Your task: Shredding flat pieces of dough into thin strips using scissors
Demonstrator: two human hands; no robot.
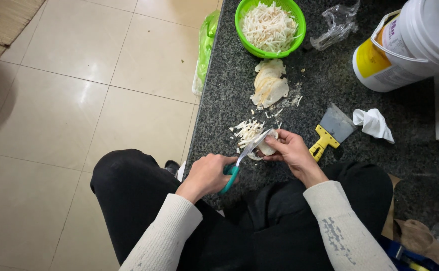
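Note:
My left hand [208, 174] grips the teal handle of a knife [243, 157], whose blade points up and right into a pale slice of vegetable [267, 147]. My right hand [290, 149] pinches that slice against the dark speckled stone slab [219, 105]. A small heap of thin white strips [246, 131] lies just left of the blade. Farther up sits a stack of uncut pale slices [269, 86], and beyond it a green bowl [243, 40] full of cut strips.
A yellow-handled scraper [331, 131] and a crumpled white tissue [373, 123] lie right of my right hand. A white bucket with a yellow label [405, 47] stands at top right, beside clear plastic wrap [336, 25]. A green bag [205, 50] hangs off the slab's left edge over tiled floor [104, 100].

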